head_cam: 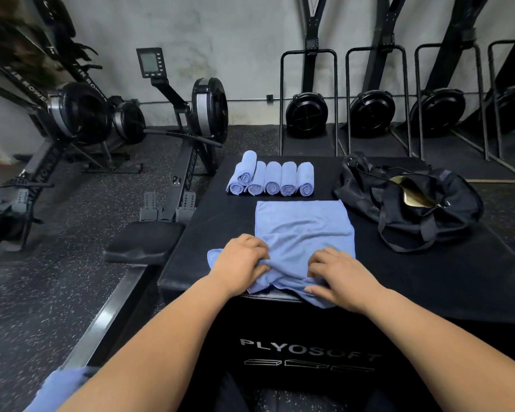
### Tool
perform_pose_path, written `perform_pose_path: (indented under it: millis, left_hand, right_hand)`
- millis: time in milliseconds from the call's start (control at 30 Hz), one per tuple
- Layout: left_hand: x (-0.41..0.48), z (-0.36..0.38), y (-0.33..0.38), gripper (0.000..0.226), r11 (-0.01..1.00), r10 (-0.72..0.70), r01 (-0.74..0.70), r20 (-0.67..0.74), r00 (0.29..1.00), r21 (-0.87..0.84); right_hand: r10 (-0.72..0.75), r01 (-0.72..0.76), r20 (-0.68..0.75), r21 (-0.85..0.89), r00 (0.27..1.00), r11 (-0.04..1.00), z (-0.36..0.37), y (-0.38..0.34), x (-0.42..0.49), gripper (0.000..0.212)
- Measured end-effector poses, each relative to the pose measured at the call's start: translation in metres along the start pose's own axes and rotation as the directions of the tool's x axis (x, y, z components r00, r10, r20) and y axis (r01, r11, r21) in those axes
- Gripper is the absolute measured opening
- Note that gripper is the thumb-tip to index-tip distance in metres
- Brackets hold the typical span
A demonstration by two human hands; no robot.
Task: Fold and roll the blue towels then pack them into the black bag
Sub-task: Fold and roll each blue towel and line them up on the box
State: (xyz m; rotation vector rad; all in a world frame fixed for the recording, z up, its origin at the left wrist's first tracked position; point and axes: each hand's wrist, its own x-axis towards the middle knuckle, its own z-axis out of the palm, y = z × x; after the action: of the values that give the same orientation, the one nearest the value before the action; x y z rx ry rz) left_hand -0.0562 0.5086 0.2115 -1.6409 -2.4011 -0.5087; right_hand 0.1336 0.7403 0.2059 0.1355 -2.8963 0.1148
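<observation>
White capitals on the front face of the black padded bench point(428, 278) read PLYOSOFT point(306, 349), with a row of outlined block shapes under the word. On the upright rowing machines point(72, 111) leaning at the left, the rails carry white lettering that reads AIR ROWE, the rest being cut off. The writing on the rail of the floor rower point(191, 120) beside the bench is too dark to read, and its small monitor point(150, 62) shows a blank grey screen.

A blue towel point(304, 230) lies spread on the bench top, its near edge bunched and hanging slightly over the front. The left hand point(238, 263) has its grip closed on the bunched cloth at the near left. The right hand point(339, 278) has its fingers curled onto the same gathered edge with the thumb at the towel's lower hem.

Beyond the towel lie six rolled towels point(272, 179), five side by side and one resting on top of the two leftmost. To their right sits the black bag point(414, 209), slumped and unzipped, a gold lining point(411, 191) showing in its mouth and its straps trailing toward the near side.

A rower seat point(143, 242) stands just left of the bench. Along the back wall is a line of black fan wheels in metal frames point(306, 111). More blue cloth point(60, 388) shows under the left forearm at the bottom edge.
</observation>
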Motion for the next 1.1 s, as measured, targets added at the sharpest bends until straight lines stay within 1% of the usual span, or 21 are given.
perform_pose_path:
  millis: [133, 167, 200, 233, 300, 333, 400, 467, 500, 533, 600, 633, 667, 733, 800, 833, 867, 933, 1000, 1033, 1100]
  left_hand:
    - [0.017, -0.019, -0.003, 0.054, 0.991, -0.131, 0.129, -0.049, 0.99, -0.04]
    - [0.022, -0.026, -0.002, 0.054, 0.983, -0.176, 0.173, -0.051, 0.983, -0.062]
    - [0.028, -0.031, -0.002, 0.049, 0.975, -0.215, 0.21, -0.061, 0.975, -0.075]
    - [0.033, -0.035, -0.002, 0.039, 0.97, -0.239, 0.234, -0.075, 0.968, -0.065]
    - [0.041, -0.038, -0.002, 0.022, 0.968, -0.245, 0.249, -0.101, 0.964, 0.03]
    - [0.043, -0.037, -0.001, 0.025, 0.967, -0.233, 0.241, -0.104, 0.967, 0.077]
    - [0.043, -0.031, 0.003, 0.036, 0.986, -0.138, 0.147, -0.105, 0.985, 0.084]
    - [0.04, -0.022, 0.009, 0.031, 0.995, 0.07, -0.062, -0.102, 0.992, 0.08]
    - [0.038, -0.016, 0.011, 0.027, 0.984, 0.158, -0.151, -0.065, 0.985, 0.098]
    - [0.035, -0.01, 0.011, 0.028, 0.973, 0.202, -0.201, 0.001, 0.979, 0.115]
    - [0.028, 0.002, 0.009, 0.039, 0.966, 0.198, -0.217, 0.136, 0.971, 0.141]
    - [0.024, 0.009, 0.007, 0.041, 0.969, 0.172, -0.197, 0.169, 0.971, 0.146]
    - [0.022, 0.014, 0.005, 0.04, 0.975, 0.141, -0.167, 0.175, 0.974, 0.144]
    - [0.022, 0.018, 0.003, 0.031, 0.989, 0.072, -0.088, 0.134, 0.988, 0.119]
    - [0.025, 0.015, 0.0, 0.019, 0.994, -0.002, -0.005, 0.065, 0.998, 0.114]
    - [0.026, 0.011, -0.003, 0.018, 0.991, -0.048, 0.044, 0.025, 0.999, 0.123]
    - [0.028, 0.007, -0.007, 0.019, 0.985, -0.102, 0.103, -0.014, 0.995, 0.14]
    - [0.03, -0.001, -0.016, 0.023, 0.951, -0.236, 0.244, -0.063, 0.97, 0.191]
    - [0.027, -0.006, -0.022, 0.02, 0.905, -0.339, 0.342, -0.057, 0.939, 0.253]
    - [0.026, -0.006, -0.023, 0.019, 0.897, -0.359, 0.358, -0.045, 0.932, 0.259]
    - [0.021, -0.002, -0.025, 0.029, 0.926, -0.336, 0.337, -0.037, 0.941, 0.173]
  right_hand:
    - [0.187, -0.172, -0.118, 0.129, 0.975, 0.977, -0.016, 0.021, 0.01, 0.035]
    - [0.237, -0.217, -0.132, 0.149, 0.962, 0.965, -0.021, 0.026, 0.013, 0.031]
    - [0.291, -0.271, -0.131, 0.153, 0.948, 0.95, -0.026, 0.031, 0.017, 0.026]
    - [0.345, -0.331, -0.117, 0.124, 0.931, 0.935, -0.03, 0.035, 0.02, 0.021]
    - [0.436, -0.44, -0.088, -0.021, 0.895, 0.898, -0.033, 0.04, 0.025, 0.02]
    - [0.457, -0.464, -0.091, -0.087, 0.885, 0.881, -0.031, 0.041, 0.028, 0.024]
    - [0.398, -0.412, -0.13, -0.108, 0.908, 0.905, -0.026, 0.038, 0.032, 0.032]
    - [0.23, -0.245, -0.161, -0.08, 0.96, 0.966, -0.02, 0.027, 0.033, 0.028]
    - [0.155, -0.165, -0.122, -0.072, 0.98, 0.984, -0.017, 0.021, 0.033, 0.029]
    - [0.108, -0.111, -0.048, -0.075, 0.993, 0.991, -0.014, 0.015, 0.033, 0.035]
    - [0.083, -0.072, 0.089, -0.118, 0.993, 0.99, -0.006, 0.008, 0.031, 0.047]
    - [0.088, -0.07, 0.123, -0.14, 0.989, 0.988, -0.001, 0.008, 0.03, 0.045]
    - [0.09, -0.073, 0.115, -0.145, 0.989, 0.987, 0.002, 0.008, 0.029, 0.037]
    - [0.08, -0.076, 0.021, -0.125, 0.997, 0.989, 0.006, 0.01, 0.029, 0.02]
    - [0.077, -0.084, -0.061, -0.104, 0.995, 0.991, 0.004, 0.015, 0.029, 0.019]
    - [0.095, -0.106, -0.108, -0.094, 0.99, 0.99, 0.002, 0.019, 0.027, 0.02]
    - [0.142, -0.157, -0.16, -0.086, 0.977, 0.984, -0.001, 0.024, 0.026, 0.021]
    - [0.309, -0.336, -0.242, -0.076, 0.92, 0.939, -0.008, 0.037, 0.022, 0.016]
    - [0.469, -0.499, -0.217, -0.108, 0.856, 0.86, -0.011, 0.047, 0.018, 0.011]
    - [0.507, -0.535, -0.189, -0.149, 0.841, 0.832, -0.01, 0.051, 0.015, 0.012]
    - [0.484, -0.511, -0.171, -0.19, 0.858, 0.838, -0.006, 0.056, 0.009, 0.019]
